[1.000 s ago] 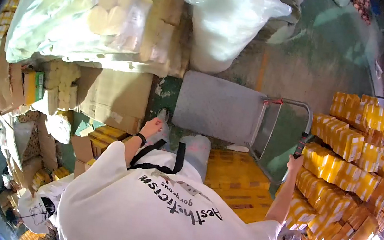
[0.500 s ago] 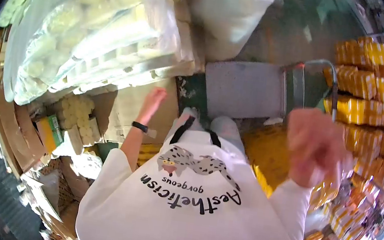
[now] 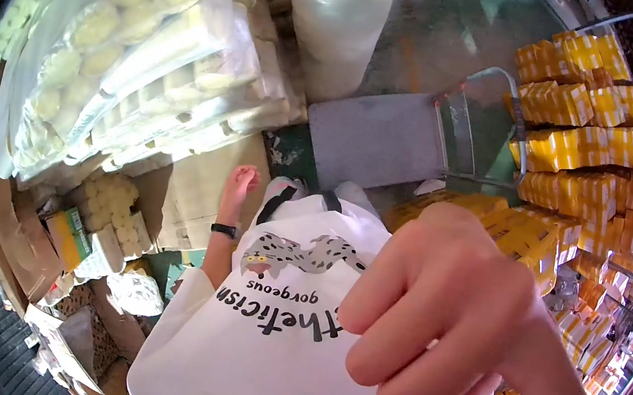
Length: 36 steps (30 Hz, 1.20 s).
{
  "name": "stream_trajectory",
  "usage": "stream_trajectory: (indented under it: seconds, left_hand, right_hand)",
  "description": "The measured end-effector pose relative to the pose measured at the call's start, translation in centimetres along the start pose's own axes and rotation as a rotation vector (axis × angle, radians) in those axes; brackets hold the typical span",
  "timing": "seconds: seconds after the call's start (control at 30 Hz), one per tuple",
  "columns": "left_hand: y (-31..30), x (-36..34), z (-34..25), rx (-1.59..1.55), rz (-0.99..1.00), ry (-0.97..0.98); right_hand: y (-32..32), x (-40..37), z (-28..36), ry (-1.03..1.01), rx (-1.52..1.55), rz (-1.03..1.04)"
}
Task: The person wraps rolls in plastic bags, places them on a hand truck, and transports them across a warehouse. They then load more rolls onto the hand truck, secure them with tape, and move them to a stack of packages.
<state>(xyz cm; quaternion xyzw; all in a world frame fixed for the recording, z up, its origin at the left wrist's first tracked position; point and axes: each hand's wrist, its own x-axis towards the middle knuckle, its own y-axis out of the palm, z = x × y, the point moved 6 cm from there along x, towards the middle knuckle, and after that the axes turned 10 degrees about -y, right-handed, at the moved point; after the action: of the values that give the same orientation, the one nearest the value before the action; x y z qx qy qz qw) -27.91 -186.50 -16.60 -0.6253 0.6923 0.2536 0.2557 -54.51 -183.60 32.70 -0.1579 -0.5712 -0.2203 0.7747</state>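
My right hand (image 3: 444, 318) is raised close to the camera, its fingers curled inward; whether anything is inside them is hidden. Behind it is the white printed shirt (image 3: 272, 351). Beside my body, my left hand (image 3: 242, 183) has its fingers loosely bent, with a black band on the wrist, and nothing shows in it. A cardboard sheet (image 3: 199, 206) lies near that hand.
Plastic-wrapped rolls (image 3: 124, 52) fill the upper left. A flat cart (image 3: 376, 137) with a metal handle (image 3: 466, 125) stands ahead, near a large white bag (image 3: 335, 24). Yellow-and-white packages (image 3: 578, 152) are stacked at right. Opened cardboard boxes (image 3: 23, 239) are at lower left.
My right hand has come much closer to the camera and toward the middle. My left hand has dropped slightly, with its fingers more bent. The whole view has shifted and tilted.
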Motion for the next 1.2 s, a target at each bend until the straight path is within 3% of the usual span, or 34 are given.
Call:
stream_trajectory:
  seconds: [0.1, 0.4, 0.57, 0.67, 0.83, 0.97, 1.03, 1.07, 1.13, 1.17, 1.2]
  left_hand:
    - [2.3, -0.1, -0.5, -0.006, 0.049, 0.065]
    - [9.9, -6.9, -13.1, 0.015, 0.137, 0.372]
    - [9.0, -12.8, -17.1, 0.065, 0.096, 0.534]
    - [5.7, -15.7, -18.7, 0.085, -0.03, 0.522]
    - [-2.9, -18.5, -22.6, 0.017, -0.322, 0.679]
    - [-9.7, -21.1, -27.4, 0.004, -0.639, 0.913]
    - [-15.1, -22.3, -29.1, 0.017, -0.882, 1.091]
    - [-17.8, -23.3, -30.1, 0.052, -1.073, 1.18]
    - [-23.8, -24.6, -31.4, 0.084, -1.42, 1.268]
    - [-26.8, -25.0, -31.9, 0.177, -1.65, 1.175]
    - [-31.2, -24.0, -31.5, 0.057, -1.596, 1.158]
  right_hand:
    - [0.4, -0.4, 2.0, -0.018, 0.01, 0.011]
    - [1.3, -0.3, 5.8, -0.095, 0.072, 0.036]
    - [1.1, 0.0, 5.2, -0.145, 0.195, 0.052]
    - [1.3, 0.6, 3.9, -0.166, 0.243, 0.051]
    - [0.1, 2.4, 0.4, -0.155, 0.168, -0.04]
    - [-3.5, 3.4, -5.8, -0.195, 0.05, -0.343]
    - [-7.0, 3.8, -10.2, -0.066, -0.158, -0.361]
    - [-9.1, 3.5, -12.9, 0.104, -0.389, -0.297]
    - [-12.8, 2.0, -20.5, 0.481, -1.148, -0.075]
    - [-14.9, 0.5, -24.0, 0.606, -1.377, -0.047]
    - [-17.5, -2.6, -27.2, 0.643, -1.393, -0.067]
